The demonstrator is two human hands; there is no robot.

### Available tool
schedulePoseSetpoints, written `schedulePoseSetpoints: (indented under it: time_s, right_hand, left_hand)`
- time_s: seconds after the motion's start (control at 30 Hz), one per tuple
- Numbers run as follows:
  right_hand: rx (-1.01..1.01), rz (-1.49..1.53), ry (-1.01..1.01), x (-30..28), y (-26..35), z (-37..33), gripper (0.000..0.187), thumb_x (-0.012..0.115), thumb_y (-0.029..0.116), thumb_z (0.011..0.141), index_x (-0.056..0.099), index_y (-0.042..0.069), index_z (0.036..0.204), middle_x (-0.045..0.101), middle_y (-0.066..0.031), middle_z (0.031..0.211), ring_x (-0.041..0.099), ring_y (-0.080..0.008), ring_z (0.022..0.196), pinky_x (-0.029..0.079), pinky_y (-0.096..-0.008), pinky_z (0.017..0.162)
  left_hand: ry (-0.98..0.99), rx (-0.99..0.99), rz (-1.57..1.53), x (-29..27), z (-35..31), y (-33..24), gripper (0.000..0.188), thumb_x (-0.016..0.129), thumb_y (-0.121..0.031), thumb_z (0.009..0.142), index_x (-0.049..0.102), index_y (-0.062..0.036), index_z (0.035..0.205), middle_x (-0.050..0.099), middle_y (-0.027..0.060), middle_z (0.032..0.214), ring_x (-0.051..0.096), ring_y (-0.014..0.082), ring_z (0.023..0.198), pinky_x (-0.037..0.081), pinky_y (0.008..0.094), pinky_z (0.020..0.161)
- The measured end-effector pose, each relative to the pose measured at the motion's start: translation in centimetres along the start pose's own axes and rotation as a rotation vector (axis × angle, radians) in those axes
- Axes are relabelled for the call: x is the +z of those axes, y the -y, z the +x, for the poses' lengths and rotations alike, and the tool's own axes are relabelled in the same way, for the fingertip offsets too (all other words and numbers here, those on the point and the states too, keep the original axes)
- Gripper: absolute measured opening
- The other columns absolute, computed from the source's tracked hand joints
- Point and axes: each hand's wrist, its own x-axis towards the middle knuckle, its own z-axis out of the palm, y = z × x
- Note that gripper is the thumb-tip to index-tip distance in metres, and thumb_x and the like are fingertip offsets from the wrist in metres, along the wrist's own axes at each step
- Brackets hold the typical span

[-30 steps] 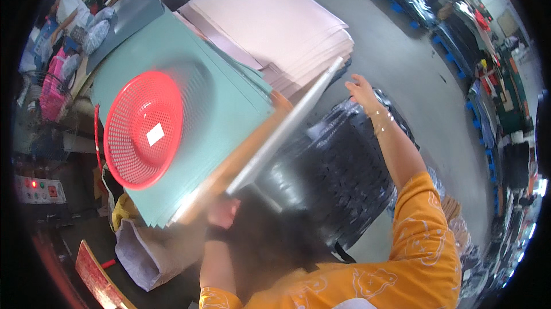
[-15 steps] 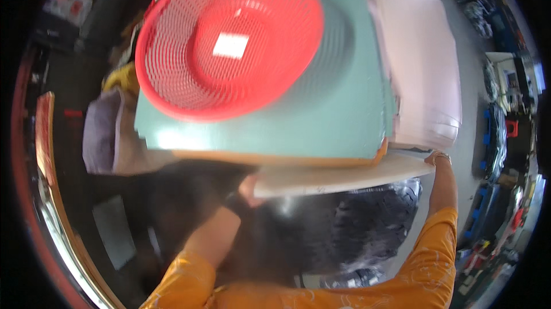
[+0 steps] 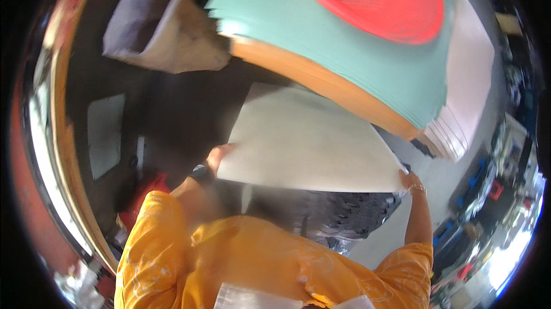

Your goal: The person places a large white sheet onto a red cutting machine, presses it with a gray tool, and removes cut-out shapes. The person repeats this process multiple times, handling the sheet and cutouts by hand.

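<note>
Between my two hands a large white sheet (image 3: 304, 142) is stretched out, roughly flat and tilted, its long near edge toward my body. My left hand (image 3: 218, 157), with a dark band on the wrist, is closed on its left edge by the near corner. At the near right corner my right hand (image 3: 411, 180), wearing a bracelet, grips it as well. The sheet's far edge lies close to a tall stack of teal sheets (image 3: 321, 39) with orange layers (image 3: 321, 73) beneath. A red plastic basket (image 3: 396, 16) rests on that stack.
Pale pinkish-white sheets (image 3: 472, 68) are piled right of the teal stack. A grey, open-mouthed sack (image 3: 183, 39) stands at the far left. Below the white sheet lies a dark, crumpled pile (image 3: 350, 211). A wooden edge (image 3: 63, 114) runs along the left.
The white sheet has come away from beside the stack toward my body, held in both hands. My view has turned, so the basket and stack now appear farther right and higher.
</note>
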Motion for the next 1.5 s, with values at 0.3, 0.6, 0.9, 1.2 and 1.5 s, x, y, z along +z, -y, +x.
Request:
schedulePoseSetpoints:
  time_s: [0.3, 0.6, 0.9, 1.2, 1.5]
  right_hand:
    - [-0.192, -0.219, -0.219, -4.0, 19.7, -15.4, 0.079, 0.052, 0.054, 0.082, 0.047, -0.011, 0.126, 0.046, -0.0311, 0.13, 0.045, -0.0382, 0.125, 0.034, -0.0421, 0.105]
    - [-0.64, -0.452, -0.296, -1.1, 51.8, -29.7, 0.068, 0.054, 0.05, 0.084, 0.055, -0.009, 0.119, 0.049, -0.0276, 0.129, 0.046, -0.037, 0.124, 0.036, -0.0396, 0.104]
    - [-1.04, -0.626, -0.572, 13.4, 64.9, -25.2, 0.089, 0.043, 0.068, 0.083, 0.046, -0.012, 0.122, 0.055, -0.0329, 0.115, 0.053, -0.0432, 0.112, 0.044, -0.0445, 0.094]
    - [-0.672, -0.572, -0.44, 31.4, 59.9, -8.2, 0.089, 0.057, 0.065, 0.076, 0.046, -0.008, 0.125, 0.055, -0.0297, 0.119, 0.055, -0.04, 0.111, 0.043, -0.0401, 0.093]
    - [-0.689, -0.126, -0.18, 45.0, 62.0, 6.2, 0.074, 0.057, 0.056, 0.085, 0.05, -0.006, 0.124, 0.06, -0.0159, 0.109, 0.059, -0.0264, 0.094, 0.047, -0.0378, 0.079]
  left_hand:
    - [-0.529, -0.622, -1.089, -7.6, -18.7, 7.6, 0.037, 0.05, -0.022, 0.091, 0.052, 0.0073, 0.114, 0.062, 0.0214, 0.106, 0.062, 0.0284, 0.093, 0.049, 0.0394, 0.088]
    - [-0.864, -0.262, -1.055, -10.8, -42.1, 20.2, 0.037, 0.05, -0.022, 0.092, 0.053, 0.0042, 0.118, 0.063, 0.0164, 0.107, 0.062, 0.0263, 0.095, 0.049, 0.0376, 0.089]
    - [-1.235, -0.171, -1.065, -1.9, -46.0, 30.4, 0.035, 0.058, -0.018, 0.09, 0.055, 0.0025, 0.118, 0.065, 0.0115, 0.102, 0.063, 0.0213, 0.086, 0.052, 0.0361, 0.083]
    - [-1.181, -0.772, -0.555, 16.3, -36.5, 58.2, 0.054, 0.05, -0.042, 0.091, 0.047, -0.0054, 0.131, 0.048, 0.0217, 0.131, 0.046, 0.0356, 0.12, 0.038, 0.0406, 0.099]
    - [-1.544, -0.807, -0.302, 20.7, -30.5, 75.0, 0.055, 0.056, -0.041, 0.09, 0.044, -0.0057, 0.13, 0.056, 0.0164, 0.12, 0.055, 0.034, 0.109, 0.041, 0.0426, 0.096]
